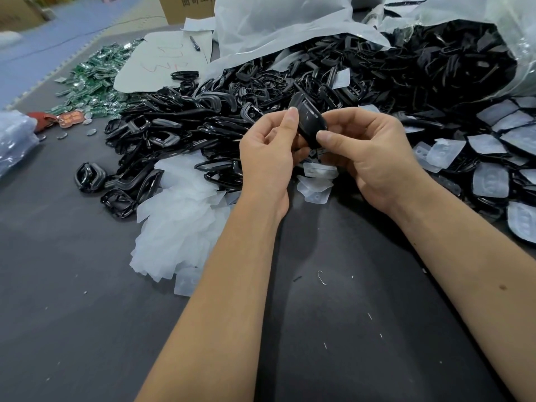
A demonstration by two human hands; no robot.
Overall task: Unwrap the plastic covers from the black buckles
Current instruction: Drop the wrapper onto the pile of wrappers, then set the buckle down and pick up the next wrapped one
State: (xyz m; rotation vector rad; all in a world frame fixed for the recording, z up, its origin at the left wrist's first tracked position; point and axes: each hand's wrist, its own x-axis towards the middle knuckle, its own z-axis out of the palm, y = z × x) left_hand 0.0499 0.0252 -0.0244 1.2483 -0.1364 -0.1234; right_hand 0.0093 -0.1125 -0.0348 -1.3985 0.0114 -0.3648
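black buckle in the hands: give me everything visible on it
The black buckle is a glossy, dark, rounded piece, plastic by its look, held tilted above the dark table in front of the buckle pile. The left hand pinches its upper left edge with thumb and fingers; the right hand pinches its lower right side. A sheen suggests a clear cover on it, though that is hard to confirm. Its lower end is hidden by fingers.

Two hands, left (268,152) and right (368,158); one pen (195,42); one cardboard box (188,7); black buckles (290,91) and plastic covers (179,216) too many to count.
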